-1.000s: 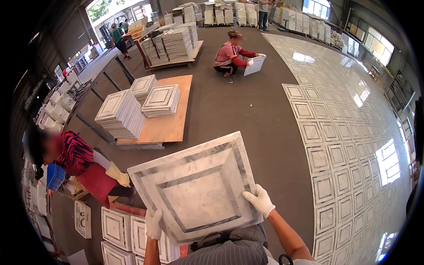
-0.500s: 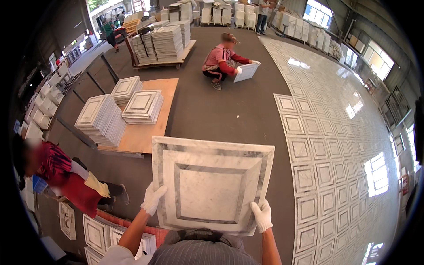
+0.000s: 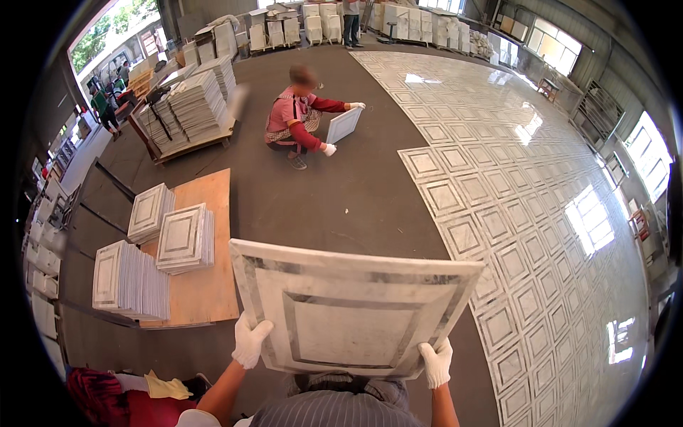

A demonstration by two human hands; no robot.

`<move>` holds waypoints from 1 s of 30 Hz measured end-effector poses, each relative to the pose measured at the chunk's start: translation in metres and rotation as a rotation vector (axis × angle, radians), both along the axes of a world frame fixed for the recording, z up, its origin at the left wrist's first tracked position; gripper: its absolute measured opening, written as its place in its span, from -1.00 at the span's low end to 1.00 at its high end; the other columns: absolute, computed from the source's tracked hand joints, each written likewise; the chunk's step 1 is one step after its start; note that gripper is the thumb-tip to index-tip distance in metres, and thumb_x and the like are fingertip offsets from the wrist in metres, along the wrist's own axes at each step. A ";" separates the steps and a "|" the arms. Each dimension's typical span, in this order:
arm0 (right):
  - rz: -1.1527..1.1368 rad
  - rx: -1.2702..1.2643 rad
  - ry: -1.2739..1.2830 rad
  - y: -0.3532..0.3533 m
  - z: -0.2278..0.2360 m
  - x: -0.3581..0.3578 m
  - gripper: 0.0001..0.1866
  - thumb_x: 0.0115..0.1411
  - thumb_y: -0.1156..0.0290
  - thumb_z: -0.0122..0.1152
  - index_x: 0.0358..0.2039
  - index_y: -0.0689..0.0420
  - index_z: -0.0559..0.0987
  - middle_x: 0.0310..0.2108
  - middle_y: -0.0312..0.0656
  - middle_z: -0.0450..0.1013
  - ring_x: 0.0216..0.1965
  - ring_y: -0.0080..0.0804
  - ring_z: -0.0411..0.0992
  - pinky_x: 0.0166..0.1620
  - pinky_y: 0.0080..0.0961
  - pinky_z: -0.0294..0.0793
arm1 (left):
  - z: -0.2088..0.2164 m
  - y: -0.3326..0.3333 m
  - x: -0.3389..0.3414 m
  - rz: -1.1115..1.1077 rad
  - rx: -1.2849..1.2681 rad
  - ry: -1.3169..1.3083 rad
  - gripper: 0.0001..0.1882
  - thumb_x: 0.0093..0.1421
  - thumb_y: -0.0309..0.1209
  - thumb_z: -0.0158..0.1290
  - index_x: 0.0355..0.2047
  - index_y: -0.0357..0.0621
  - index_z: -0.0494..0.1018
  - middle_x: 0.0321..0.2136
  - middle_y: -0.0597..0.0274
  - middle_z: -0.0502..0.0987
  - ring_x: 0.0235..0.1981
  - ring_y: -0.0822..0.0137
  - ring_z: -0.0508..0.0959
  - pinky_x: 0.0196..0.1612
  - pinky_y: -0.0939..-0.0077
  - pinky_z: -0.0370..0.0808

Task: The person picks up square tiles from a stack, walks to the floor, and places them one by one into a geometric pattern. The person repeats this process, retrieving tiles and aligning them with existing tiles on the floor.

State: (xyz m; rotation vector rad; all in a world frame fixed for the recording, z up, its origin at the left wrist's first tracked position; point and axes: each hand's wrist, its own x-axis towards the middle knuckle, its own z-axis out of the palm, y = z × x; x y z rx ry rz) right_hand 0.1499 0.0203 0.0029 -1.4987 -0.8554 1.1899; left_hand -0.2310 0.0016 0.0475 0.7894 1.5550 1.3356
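A square marble tile (image 3: 348,329), pale with grey inlaid frames, is held up in front of my body, its top edge tilted away. On its left edge is my gloved left hand (image 3: 249,343), closed with the thumb over the face. My gloved right hand (image 3: 436,361) grips the lower right edge the same way. Both gloves are white; the fingers behind the tile are hidden.
Framed tiles (image 3: 498,263) are laid in rows over the floor on the right. Tile stacks (image 3: 128,281) stand on a wooden board (image 3: 206,292) at left. A crouching person (image 3: 295,117) ahead holds another tile (image 3: 343,127). Someone in red (image 3: 135,402) is close at lower left.
My view has swung right, so the stacks and people sit further left. The tile leans flatter, its upper edge looking wider. Both hands keep their hold.
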 end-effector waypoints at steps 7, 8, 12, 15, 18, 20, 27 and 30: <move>-0.029 0.042 0.058 0.074 -0.023 0.004 -0.70 -0.12 0.62 0.19 -0.27 0.26 0.53 -0.42 -0.29 0.52 -0.41 -0.58 0.44 -0.31 -0.59 0.44 | -0.002 0.077 -0.001 0.056 0.058 0.056 -0.66 -0.07 -0.57 0.08 -0.20 -0.29 0.42 -0.39 0.29 0.55 -0.40 0.45 0.51 -0.28 0.54 0.46; -0.027 0.044 0.078 0.092 -0.026 0.005 -0.69 -0.12 0.62 0.19 -0.26 0.26 0.53 -0.41 -0.29 0.52 -0.41 -0.57 0.44 -0.30 -0.59 0.44 | -0.001 0.091 0.002 0.074 0.075 0.044 -0.66 -0.08 -0.56 0.08 -0.21 -0.28 0.42 -0.40 0.29 0.55 -0.40 0.45 0.51 -0.28 0.54 0.46; 0.050 0.047 0.121 0.174 -0.035 0.013 -0.67 -0.12 0.63 0.18 -0.24 0.25 0.53 -0.38 -0.30 0.53 -0.38 -0.55 0.45 -0.27 -0.59 0.43 | -0.005 0.153 0.009 0.082 0.117 0.067 -0.61 -0.08 -0.44 0.15 -0.20 -0.29 0.43 -0.38 0.31 0.53 -0.38 0.45 0.49 -0.24 0.55 0.44; 0.095 0.044 0.186 0.239 -0.032 0.018 -0.64 -0.08 0.60 0.18 -0.18 0.25 0.52 -0.34 -0.29 0.54 -0.33 -0.54 0.47 -0.22 -0.57 0.45 | -0.003 0.194 0.016 0.137 0.126 0.145 -0.57 -0.08 -0.36 0.15 -0.18 -0.31 0.43 -0.36 0.33 0.50 -0.35 0.45 0.47 -0.21 0.56 0.42; 0.173 0.059 0.214 0.298 -0.030 0.026 -0.62 -0.05 0.58 0.18 -0.13 0.25 0.50 -0.30 -0.27 0.54 -0.29 -0.52 0.47 -0.20 -0.53 0.47 | -0.004 0.228 0.025 0.219 0.127 0.153 -0.59 -0.08 -0.39 0.12 -0.19 -0.30 0.43 -0.36 0.33 0.50 -0.34 0.45 0.47 -0.21 0.56 0.41; 0.213 0.018 0.188 0.332 -0.028 0.030 -0.60 -0.05 0.56 0.19 -0.12 0.25 0.49 -0.29 -0.27 0.53 -0.29 -0.50 0.48 -0.20 -0.53 0.47 | -0.004 0.250 0.034 0.277 0.121 0.178 -0.56 -0.08 -0.43 0.07 -0.13 -0.32 0.39 -0.31 0.30 0.48 -0.32 0.45 0.45 -0.19 0.57 0.40; 0.243 -0.086 0.189 0.402 -0.032 0.030 -0.59 -0.08 0.57 0.19 -0.12 0.28 0.49 -0.27 -0.26 0.51 -0.25 -0.50 0.45 -0.14 -0.52 0.44 | -0.019 0.291 0.022 0.283 0.029 0.215 -0.45 -0.06 -0.54 -0.03 0.03 -0.37 0.29 -0.17 0.20 0.43 -0.24 0.42 0.44 -0.14 0.59 0.40; 0.226 -0.086 0.187 0.418 -0.039 0.028 -0.60 -0.10 0.57 0.16 -0.15 0.29 0.49 -0.27 -0.25 0.51 -0.26 -0.50 0.45 -0.15 -0.53 0.45 | -0.030 0.307 0.021 0.309 0.091 0.226 -0.43 -0.06 -0.59 -0.07 0.05 -0.38 0.27 -0.19 0.19 0.43 -0.27 0.42 0.43 -0.18 0.59 0.41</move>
